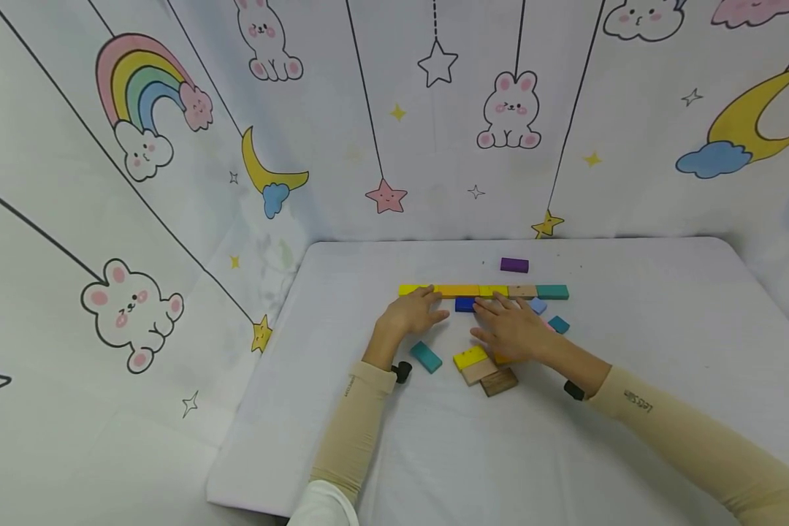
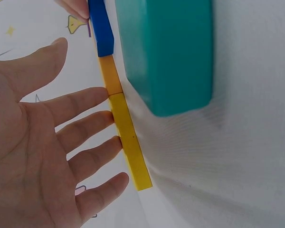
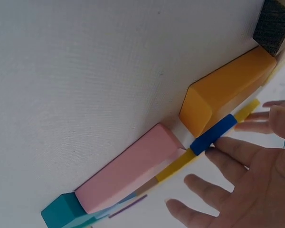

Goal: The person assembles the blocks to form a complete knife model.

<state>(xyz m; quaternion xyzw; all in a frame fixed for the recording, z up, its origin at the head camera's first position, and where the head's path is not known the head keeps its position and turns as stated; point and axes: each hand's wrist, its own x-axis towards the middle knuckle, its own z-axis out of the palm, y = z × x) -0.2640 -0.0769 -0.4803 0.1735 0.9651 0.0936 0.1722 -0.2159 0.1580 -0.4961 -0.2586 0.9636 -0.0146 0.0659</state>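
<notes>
Blocks lie end to end in a straight row: a yellow block [image 2: 129, 142], an orange block [image 1: 459, 291], another yellow one, a tan block [image 1: 522, 291] and a teal block [image 1: 553, 292]. My left hand [image 1: 410, 314] has its extended fingertips against the left yellow block. On the near side of the row lies a blue block [image 3: 213, 134], which the extended fingers of my right hand [image 1: 516, 329] touch. A pink block [image 3: 130, 168] and an orange block [image 3: 228, 90] lie near the right hand, mostly hidden beneath it in the head view.
A purple block [image 1: 514, 265] lies beyond the row. Nearer me are a loose teal block [image 1: 426, 357] and a cluster with a yellow block [image 1: 470, 357], a tan one and a dark brown block [image 1: 499, 382]. A light blue block [image 1: 537, 305] and small teal block [image 1: 558, 324] sit at right.
</notes>
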